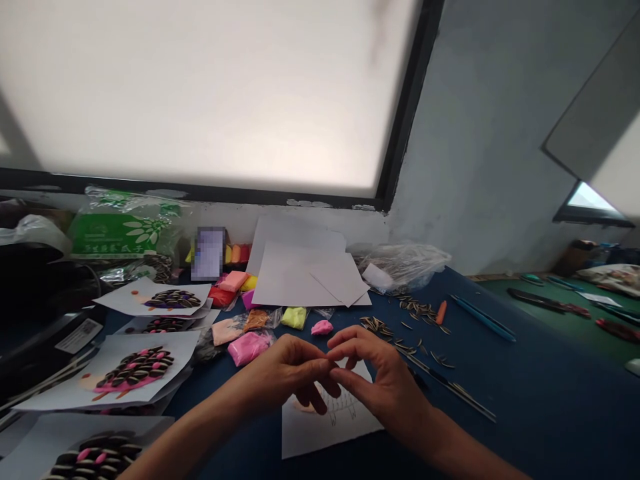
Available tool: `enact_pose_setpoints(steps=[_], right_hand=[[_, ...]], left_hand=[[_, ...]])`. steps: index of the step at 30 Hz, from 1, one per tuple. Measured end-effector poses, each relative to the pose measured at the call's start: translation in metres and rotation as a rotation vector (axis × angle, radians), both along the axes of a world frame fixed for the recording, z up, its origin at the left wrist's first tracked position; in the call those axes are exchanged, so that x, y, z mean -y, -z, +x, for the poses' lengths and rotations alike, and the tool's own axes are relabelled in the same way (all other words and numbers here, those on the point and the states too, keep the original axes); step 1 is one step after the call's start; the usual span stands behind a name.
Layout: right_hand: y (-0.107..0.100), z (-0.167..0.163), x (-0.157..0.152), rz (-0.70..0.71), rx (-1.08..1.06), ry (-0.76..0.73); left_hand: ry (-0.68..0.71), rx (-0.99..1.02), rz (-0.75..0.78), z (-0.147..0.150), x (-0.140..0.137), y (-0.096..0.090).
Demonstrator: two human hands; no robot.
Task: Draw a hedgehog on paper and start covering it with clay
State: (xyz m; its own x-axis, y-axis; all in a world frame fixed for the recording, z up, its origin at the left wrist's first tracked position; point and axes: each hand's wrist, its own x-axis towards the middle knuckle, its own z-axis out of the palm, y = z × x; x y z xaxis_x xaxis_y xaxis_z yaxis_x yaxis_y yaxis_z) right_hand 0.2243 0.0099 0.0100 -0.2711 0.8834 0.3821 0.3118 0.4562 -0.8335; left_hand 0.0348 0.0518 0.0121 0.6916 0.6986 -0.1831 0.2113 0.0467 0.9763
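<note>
My left hand [300, 373] and my right hand [375, 377] meet fingertip to fingertip, both pinched. Whatever small thing may be between them is hidden by the fingers. Below them a white sheet of paper [315, 437] lies on the blue table, with a pencil drawing of a spiky animal. Peach clay [306, 407] covers part of the drawing near its left end. Just beyond the hands sits a small lump of pink clay [322, 327]. A bag of pink clay [249, 348] is beside my left hand.
Finished sunflower-seed hedgehog pictures [165, 373] are stacked at left. Several clay packs, including a yellow one [294, 317], and blank white paper [305, 280] lie behind. Loose sunflower seeds [417, 310], an orange stick [441, 312] and blue tweezers [483, 317] are at right.
</note>
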Motion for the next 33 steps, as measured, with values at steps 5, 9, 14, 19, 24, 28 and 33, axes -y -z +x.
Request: enact_pose_setpoints(steps=[5,9,14,19,24,28,33], right_hand=[[0.001,0.000,-0.001,0.016,0.009,0.007],[0.005,-0.001,0.000,0.022,0.035,0.028],[0.018,-0.010,0.003,-0.006,0.122,-0.011],[0.030,-0.021,0.000,0.070,0.237,-0.003],[0.036,-0.027,-0.007,0.062,0.283,-0.035],[0.041,-0.030,-0.010,0.098,0.318,-0.052],[0.045,-0.030,-0.009,0.178,0.365,-0.057]], left_hand=[[0.083,-0.072,0.054,0.000,0.001,-0.005],[0.053,-0.220,0.195,-0.012,-0.008,-0.001],[-0.030,-0.494,0.456,-0.032,-0.027,0.020],[0.126,-0.618,0.489,-0.036,-0.036,0.035],[0.176,-0.655,0.494,-0.038,-0.037,0.038],[0.183,-0.663,0.494,-0.039,-0.039,0.041],[0.153,-0.661,0.514,-0.038,-0.037,0.040]])
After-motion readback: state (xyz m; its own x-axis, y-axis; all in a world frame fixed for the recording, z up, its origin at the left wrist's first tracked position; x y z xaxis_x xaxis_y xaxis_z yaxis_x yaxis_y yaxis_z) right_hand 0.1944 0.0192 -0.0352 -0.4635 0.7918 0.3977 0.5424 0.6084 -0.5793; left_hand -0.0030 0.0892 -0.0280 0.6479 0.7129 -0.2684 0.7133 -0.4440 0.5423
